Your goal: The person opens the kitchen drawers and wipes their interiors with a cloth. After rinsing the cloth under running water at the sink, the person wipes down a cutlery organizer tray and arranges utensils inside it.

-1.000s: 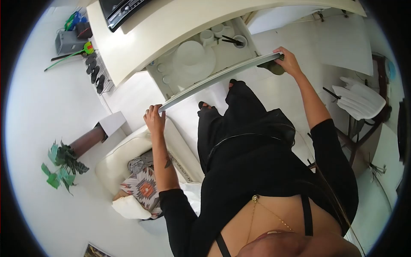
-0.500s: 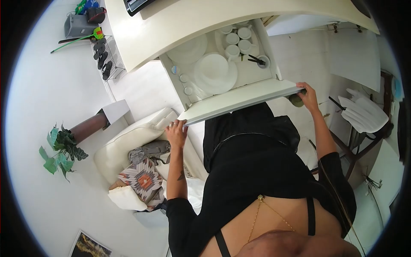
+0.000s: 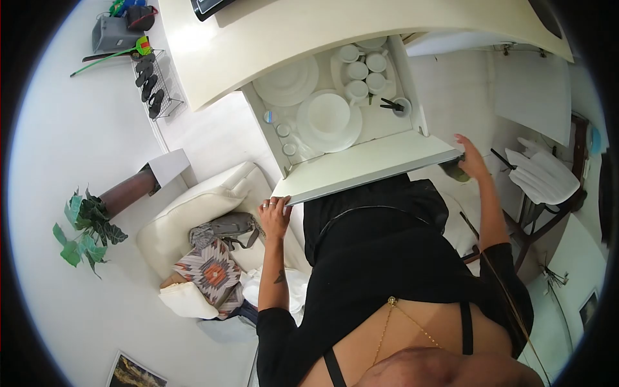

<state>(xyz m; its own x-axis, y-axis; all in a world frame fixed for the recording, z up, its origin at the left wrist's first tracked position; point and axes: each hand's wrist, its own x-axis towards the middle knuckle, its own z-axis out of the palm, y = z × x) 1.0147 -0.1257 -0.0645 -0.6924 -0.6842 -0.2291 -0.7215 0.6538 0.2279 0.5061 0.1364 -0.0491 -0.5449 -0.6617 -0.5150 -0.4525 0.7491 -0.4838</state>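
A white drawer (image 3: 367, 169) stands pulled out beneath the curved cream countertop (image 3: 284, 39). My left hand (image 3: 275, 216) is closed around the left end of its front panel, with rings on the fingers. Beside the panel's right corner, my right hand (image 3: 474, 160) has its fingers stretched out; whether it still touches the edge is hard to tell. Inside lie stacked white plates (image 3: 345, 140), a white bowl (image 3: 329, 113) and more plates (image 3: 287, 97) behind. Several white cups (image 3: 356, 71) share a platter at the right. A small white cup (image 3: 403, 108) holds black-handled utensils (image 3: 389, 104).
A cream armchair (image 3: 187, 201) with a patterned cushion (image 3: 209, 269) and a grey bag stands at the left. Farther left is a potted plant (image 3: 126, 192). Slippers (image 3: 148, 84) sit on a wire rack. At the right stands a chair with white cloth (image 3: 541, 173).
The drawer has come a little farther out toward me. My left hand still grips its front, while the fingers of my right hand have lifted off the right end and straightened.
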